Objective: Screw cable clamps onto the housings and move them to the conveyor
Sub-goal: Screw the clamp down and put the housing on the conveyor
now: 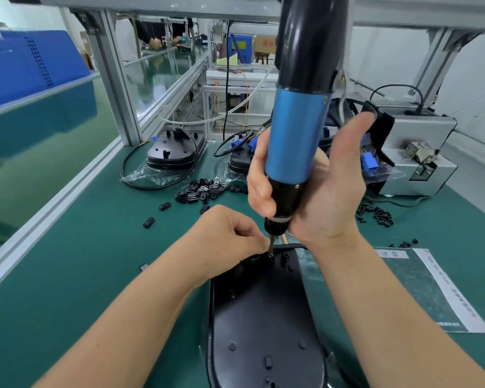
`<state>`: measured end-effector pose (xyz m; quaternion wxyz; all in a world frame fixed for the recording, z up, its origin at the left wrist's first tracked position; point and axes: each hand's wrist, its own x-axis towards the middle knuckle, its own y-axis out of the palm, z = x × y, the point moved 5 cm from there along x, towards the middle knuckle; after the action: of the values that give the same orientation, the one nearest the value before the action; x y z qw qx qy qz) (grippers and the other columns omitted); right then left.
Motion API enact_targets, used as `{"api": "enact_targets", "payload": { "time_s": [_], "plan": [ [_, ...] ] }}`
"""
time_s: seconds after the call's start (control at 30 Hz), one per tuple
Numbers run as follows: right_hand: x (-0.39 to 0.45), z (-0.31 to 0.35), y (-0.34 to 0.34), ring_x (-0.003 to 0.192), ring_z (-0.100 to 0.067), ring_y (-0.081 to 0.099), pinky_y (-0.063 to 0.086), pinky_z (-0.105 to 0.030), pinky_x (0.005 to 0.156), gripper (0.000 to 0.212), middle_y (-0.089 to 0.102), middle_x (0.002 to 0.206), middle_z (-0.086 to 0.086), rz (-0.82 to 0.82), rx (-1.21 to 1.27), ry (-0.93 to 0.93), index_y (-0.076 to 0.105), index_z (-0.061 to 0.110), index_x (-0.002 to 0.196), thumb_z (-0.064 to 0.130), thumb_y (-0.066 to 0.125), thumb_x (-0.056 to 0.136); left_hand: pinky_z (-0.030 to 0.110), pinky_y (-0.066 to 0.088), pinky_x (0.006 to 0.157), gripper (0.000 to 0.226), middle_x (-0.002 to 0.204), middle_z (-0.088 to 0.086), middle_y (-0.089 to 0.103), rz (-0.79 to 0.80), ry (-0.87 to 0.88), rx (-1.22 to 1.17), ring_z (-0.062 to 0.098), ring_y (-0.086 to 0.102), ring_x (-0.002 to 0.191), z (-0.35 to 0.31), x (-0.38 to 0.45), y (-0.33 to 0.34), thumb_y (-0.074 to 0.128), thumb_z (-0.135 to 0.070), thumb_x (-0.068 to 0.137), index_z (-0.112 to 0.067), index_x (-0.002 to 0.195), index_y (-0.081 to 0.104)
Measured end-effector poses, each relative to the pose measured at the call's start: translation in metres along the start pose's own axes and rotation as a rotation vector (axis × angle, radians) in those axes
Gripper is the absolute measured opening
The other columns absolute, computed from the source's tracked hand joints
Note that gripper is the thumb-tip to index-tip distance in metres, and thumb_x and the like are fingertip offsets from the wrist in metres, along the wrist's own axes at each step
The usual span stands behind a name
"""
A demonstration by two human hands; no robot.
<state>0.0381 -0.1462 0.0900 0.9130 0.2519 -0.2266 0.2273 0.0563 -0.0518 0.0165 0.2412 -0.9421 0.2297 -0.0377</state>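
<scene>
A black housing lies on the green table right in front of me. My right hand grips a blue and black electric screwdriver, held upright with its bit on a screw at the housing's far end. My left hand pinches something small at the bit's tip, where a black cable crosses; the clamp itself is hidden by my fingers. A heap of loose black cable clamps lies farther back on the table.
Two more housings in clear plastic, with cables, stand at the back. A grey screw feeder box is at the right, loose black screws near it. A printed sheet lies at my right. The conveyor runs along the left behind an aluminium rail.
</scene>
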Motion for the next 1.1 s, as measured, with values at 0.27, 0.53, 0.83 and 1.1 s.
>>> {"api": "enact_targets", "payload": {
  "time_s": [0.27,0.53,0.83,1.1],
  "plan": [
    [-0.033,0.046,-0.071,0.052,-0.018,0.043,0.035,-0.025,0.052,0.073,0.051,0.065,-0.008,-0.561,0.078,-0.133,0.055,0.010,0.081,0.079,0.030,0.077,0.031,0.050,0.068,0.016,0.074,0.006,0.071,0.081,0.017,0.205,0.010,0.054,0.064,-0.001,-0.018,-0.021,0.074,-0.034,0.078,-0.019,0.073,0.075],
    [-0.107,0.071,-0.134,0.047,-0.014,0.048,0.043,-0.021,0.045,0.066,0.054,0.060,-0.003,-1.020,-0.160,-0.037,0.050,0.013,0.092,0.077,0.043,0.080,0.006,0.039,0.050,0.017,0.067,-0.011,0.070,0.079,-0.048,0.278,-0.004,0.052,0.051,-0.012,-0.021,-0.036,0.072,-0.048,0.077,-0.032,0.078,0.076],
    [-0.135,0.081,-0.168,0.048,-0.015,0.060,0.050,-0.024,0.045,0.049,0.063,0.059,-0.001,-1.241,-0.458,0.076,0.051,0.023,0.092,0.071,0.040,0.087,0.029,0.037,0.105,0.066,0.143,-0.004,0.048,0.303,0.135,0.891,0.017,0.047,0.129,-0.033,0.058,0.045,0.074,-0.041,0.081,-0.024,0.139,0.049],
    [-0.161,0.078,-0.183,0.058,-0.019,0.028,0.024,-0.031,0.056,0.052,0.029,0.063,-0.002,-1.433,-0.832,0.244,0.024,0.020,0.062,0.060,0.046,0.087,0.019,0.035,0.083,0.063,0.120,-0.006,0.059,0.256,0.180,0.861,0.016,0.054,0.113,-0.019,0.081,0.046,0.082,-0.048,0.067,-0.025,0.124,0.065]
  ]
}}
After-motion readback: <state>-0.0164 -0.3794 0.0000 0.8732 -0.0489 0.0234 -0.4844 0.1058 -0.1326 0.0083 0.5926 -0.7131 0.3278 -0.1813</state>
